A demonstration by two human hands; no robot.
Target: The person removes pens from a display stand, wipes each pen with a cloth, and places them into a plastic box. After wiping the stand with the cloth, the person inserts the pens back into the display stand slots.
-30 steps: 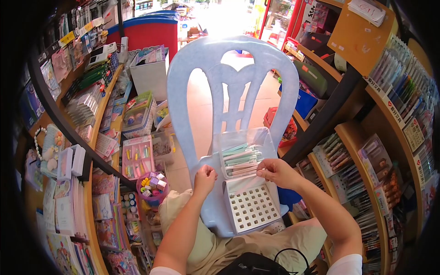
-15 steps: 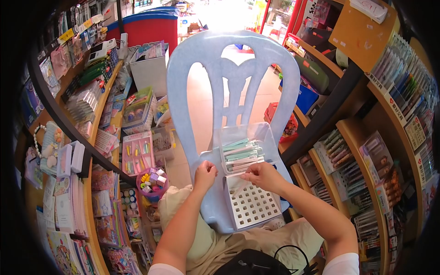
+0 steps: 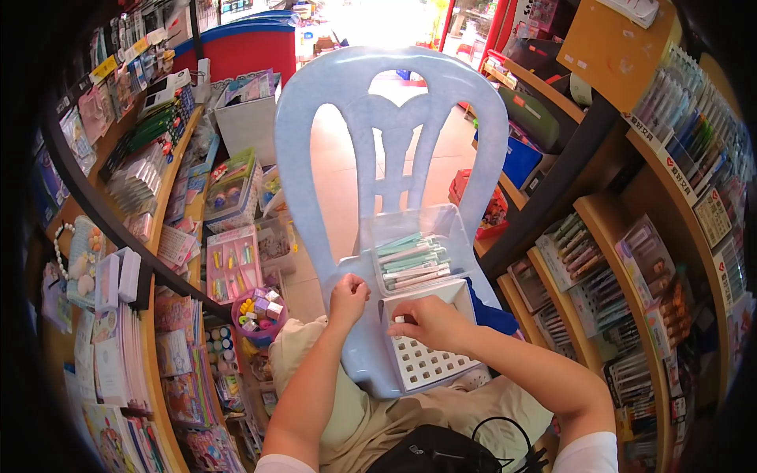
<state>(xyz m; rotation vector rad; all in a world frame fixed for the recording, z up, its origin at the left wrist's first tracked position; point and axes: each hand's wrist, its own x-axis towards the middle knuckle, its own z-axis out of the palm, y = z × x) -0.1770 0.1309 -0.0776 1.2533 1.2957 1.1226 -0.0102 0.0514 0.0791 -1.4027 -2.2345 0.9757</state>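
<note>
On the seat of a light blue plastic chair [image 3: 371,370] stands a white box [image 3: 430,364] with a grid of square holes. My right hand [image 3: 430,322] is over its upper left part, its fingers pinched on a small white piece, perhaps a pen's end, mostly hidden by the fingers. Behind the box, a clear plastic tub [image 3: 453,229] holds several mint and pale pink pens [image 3: 412,260]. My left hand [image 3: 349,298] is closed, left of the tub and box; anything inside its fingers is hidden.
Shelves of pens [image 3: 572,252] rise on the right, and shelves of notebooks and stationery [image 3: 177,347] on the left. A pink round basket [image 3: 259,315] with small items stands left of my knee. Dark blue cloth [image 3: 490,311] lies right of the box.
My right hand has moved from the tub's front edge left and down over the holed box, fingers pinched. My left hand has stayed closed in nearly the same place. The view has shifted slightly.
</note>
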